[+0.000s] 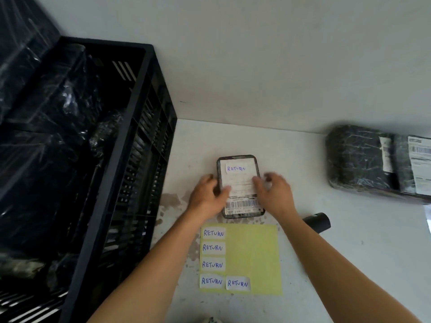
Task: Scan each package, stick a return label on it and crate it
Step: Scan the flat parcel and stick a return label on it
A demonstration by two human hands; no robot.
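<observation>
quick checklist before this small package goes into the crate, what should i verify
1. Return label stuck on the small package: ok, it sits near the far end of the top face.
2. Label pressed flat: cannot tell, the picture is blurred there.
3. Barcode uncovered: ok.
4. Package scanned: cannot tell; the black scanner lies on the table by the right forearm.
5. Hold on the package: left hand grips its left edge, ok; right hand is blurred at the right edge, cannot tell.
6. Room in the black crate: ok, wrapped packages lie well below the rim.
</observation>
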